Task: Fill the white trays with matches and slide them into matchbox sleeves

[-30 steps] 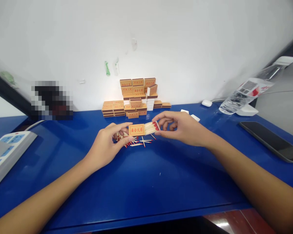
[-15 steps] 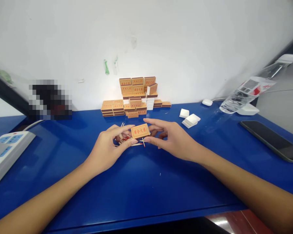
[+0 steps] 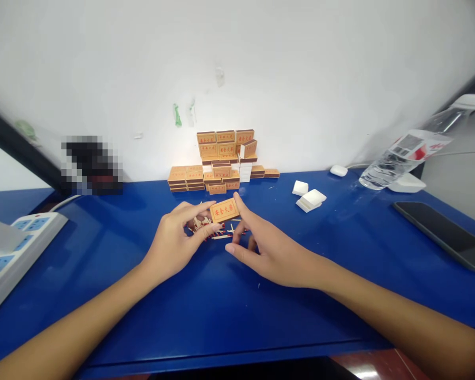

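Note:
My left hand (image 3: 177, 241) pinches a closed orange matchbox (image 3: 224, 209) between index finger and thumb, just above the blue table (image 3: 229, 295). My right hand (image 3: 269, 251) lies close to its right. Its index finger stretches up along the box's right end, its thumb sticks out to the left, and its other fingers bend down onto loose red-tipped matches (image 3: 217, 232) scattered under the box. Nothing shows inside the right hand.
A stack of matchboxes (image 3: 222, 158) stands against the white wall. White inner trays (image 3: 309, 196) lie to the right, with a white earbud case (image 3: 338, 170), a tilted water bottle (image 3: 404, 155) and a dark phone (image 3: 445, 235). A power strip (image 3: 11, 248) lies far left.
The drawer of matches that stuck out to the right has slid into the box. My right hand has left the box's end and dropped toward the loose matches.

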{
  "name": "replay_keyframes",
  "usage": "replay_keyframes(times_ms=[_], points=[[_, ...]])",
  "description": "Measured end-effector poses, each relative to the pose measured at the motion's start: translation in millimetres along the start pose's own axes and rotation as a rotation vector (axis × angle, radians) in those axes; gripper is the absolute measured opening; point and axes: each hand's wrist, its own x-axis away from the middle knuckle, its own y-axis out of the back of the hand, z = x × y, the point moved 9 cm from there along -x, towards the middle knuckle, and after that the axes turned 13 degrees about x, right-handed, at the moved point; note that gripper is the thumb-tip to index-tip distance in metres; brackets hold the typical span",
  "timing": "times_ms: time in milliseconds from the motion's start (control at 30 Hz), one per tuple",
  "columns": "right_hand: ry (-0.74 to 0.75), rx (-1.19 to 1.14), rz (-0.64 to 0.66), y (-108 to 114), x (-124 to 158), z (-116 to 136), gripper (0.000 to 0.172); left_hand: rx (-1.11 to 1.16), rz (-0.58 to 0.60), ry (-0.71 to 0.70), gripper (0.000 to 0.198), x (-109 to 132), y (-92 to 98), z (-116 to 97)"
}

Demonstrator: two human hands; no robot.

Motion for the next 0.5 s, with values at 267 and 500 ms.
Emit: replay_keyframes(times_ms=[267,500], points=[[0.002,0.191,-0.222,38,-6,-16,0.075,-0.39,-0.132,0.055,0.042,-75,66.2,53],[0.037,0.328,-0.328,58,-7,-15,0.034,-0.471,-0.133,0.122,0.037,-111,64.8,83]])
